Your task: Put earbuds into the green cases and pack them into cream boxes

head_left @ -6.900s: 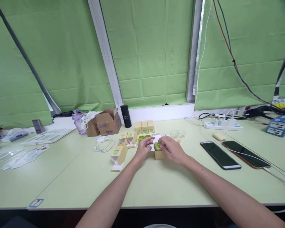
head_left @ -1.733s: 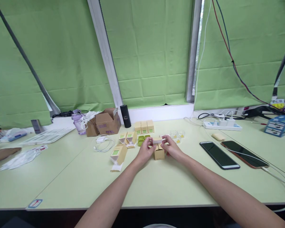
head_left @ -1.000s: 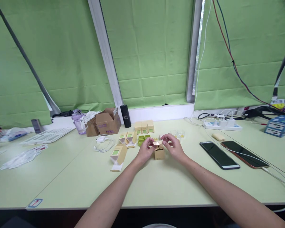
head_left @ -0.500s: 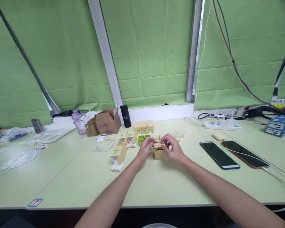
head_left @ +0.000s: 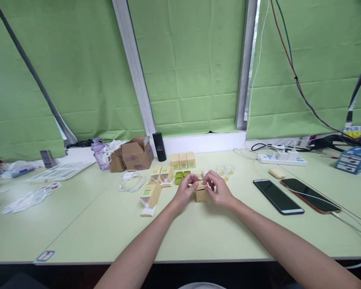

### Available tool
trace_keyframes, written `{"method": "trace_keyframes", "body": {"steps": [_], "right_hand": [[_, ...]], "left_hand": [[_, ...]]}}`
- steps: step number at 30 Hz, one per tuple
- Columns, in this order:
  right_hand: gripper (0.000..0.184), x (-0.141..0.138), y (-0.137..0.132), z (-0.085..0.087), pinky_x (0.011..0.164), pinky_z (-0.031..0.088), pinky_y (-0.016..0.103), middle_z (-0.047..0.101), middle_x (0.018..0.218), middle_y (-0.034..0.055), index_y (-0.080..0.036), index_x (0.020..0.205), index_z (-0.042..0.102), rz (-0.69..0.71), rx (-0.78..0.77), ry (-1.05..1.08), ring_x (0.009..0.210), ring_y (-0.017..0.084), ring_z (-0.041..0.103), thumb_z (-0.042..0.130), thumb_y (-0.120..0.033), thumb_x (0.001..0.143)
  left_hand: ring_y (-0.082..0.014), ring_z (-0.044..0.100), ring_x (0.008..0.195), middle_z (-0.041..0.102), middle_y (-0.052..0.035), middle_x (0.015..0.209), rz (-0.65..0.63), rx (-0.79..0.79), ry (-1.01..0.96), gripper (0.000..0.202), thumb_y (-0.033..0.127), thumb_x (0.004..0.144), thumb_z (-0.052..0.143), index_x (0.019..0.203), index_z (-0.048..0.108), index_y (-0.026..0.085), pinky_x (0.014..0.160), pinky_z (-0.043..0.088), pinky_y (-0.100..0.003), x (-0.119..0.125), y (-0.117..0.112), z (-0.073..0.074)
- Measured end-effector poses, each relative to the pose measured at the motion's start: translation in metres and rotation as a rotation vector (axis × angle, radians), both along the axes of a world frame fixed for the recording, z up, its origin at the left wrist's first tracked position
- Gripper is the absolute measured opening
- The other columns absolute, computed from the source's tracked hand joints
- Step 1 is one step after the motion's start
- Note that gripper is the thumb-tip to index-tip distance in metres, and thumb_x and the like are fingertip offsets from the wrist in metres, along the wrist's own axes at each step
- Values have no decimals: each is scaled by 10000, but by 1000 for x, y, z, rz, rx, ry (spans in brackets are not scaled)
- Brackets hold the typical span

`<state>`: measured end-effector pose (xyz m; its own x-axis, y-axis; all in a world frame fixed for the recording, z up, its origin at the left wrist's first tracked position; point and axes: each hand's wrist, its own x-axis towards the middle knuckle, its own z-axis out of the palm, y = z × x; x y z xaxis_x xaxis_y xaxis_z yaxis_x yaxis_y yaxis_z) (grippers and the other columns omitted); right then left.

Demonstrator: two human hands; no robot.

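A small brown cardboard box [head_left: 201,196] stands on the table between my hands, its top flap nearly down with a dark gap beneath. My left hand [head_left: 185,190] pinches the flap at the left, and my right hand [head_left: 219,189] has its fingers closed on the right side of the box top. Left of them lie an opened carton [head_left: 151,193] with a green label and two more opened cartons [head_left: 162,175]. Behind my left hand are green plastic pieces [head_left: 179,177]. Three closed cartons [head_left: 183,161] stand in a row farther back.
Clear plastic cups [head_left: 225,170] with yellow bits sit behind my right hand. Two phones [head_left: 278,196] [head_left: 309,195] and a power strip [head_left: 282,159] are on the right. A larger cardboard box [head_left: 136,154], a black cylinder [head_left: 159,147] and a coiled white cable [head_left: 132,181] are at the back left.
The flap of the small box has come lower, and the gap under it is narrower. My fingers have shifted slightly on the box top.
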<state>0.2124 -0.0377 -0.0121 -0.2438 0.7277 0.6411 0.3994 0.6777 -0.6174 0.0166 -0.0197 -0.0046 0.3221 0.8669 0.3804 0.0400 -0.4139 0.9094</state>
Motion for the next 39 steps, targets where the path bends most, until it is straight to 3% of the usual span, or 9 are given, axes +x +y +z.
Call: {"method": "trace_keyframes", "body": {"steps": [9, 30, 39], "right_hand": [[62, 0, 1, -1, 685, 438, 334, 524, 877, 20, -257, 875, 553, 29, 9, 12, 737, 197, 524, 612, -270, 889], [96, -3, -2, -1, 676, 422, 326, 563, 907, 25, -256, 874, 532, -7, 13, -29, 754, 198, 536, 614, -206, 870], [73, -1, 8, -2, 618, 414, 290, 535, 854, 12, -247, 933, 545, -37, -101, 215, 777, 196, 510, 579, -308, 913]], "left_hand": [[-250, 631, 1042, 670, -77, 1090, -16, 2, 7, 314, 468, 876, 704, 1033, 617, 211, 930, 486, -370, -1, 0, -2], [-258, 633, 1059, 672, -84, 1102, -2, 16, 17, 295, 451, 883, 693, 1039, 616, 212, 960, 484, -382, -1, 2, -3], [-251, 634, 1056, 671, -81, 1114, -2, 6, 33, 273, 405, 873, 690, 1043, 599, 212, 937, 480, -366, -1, 2, -3]]}}
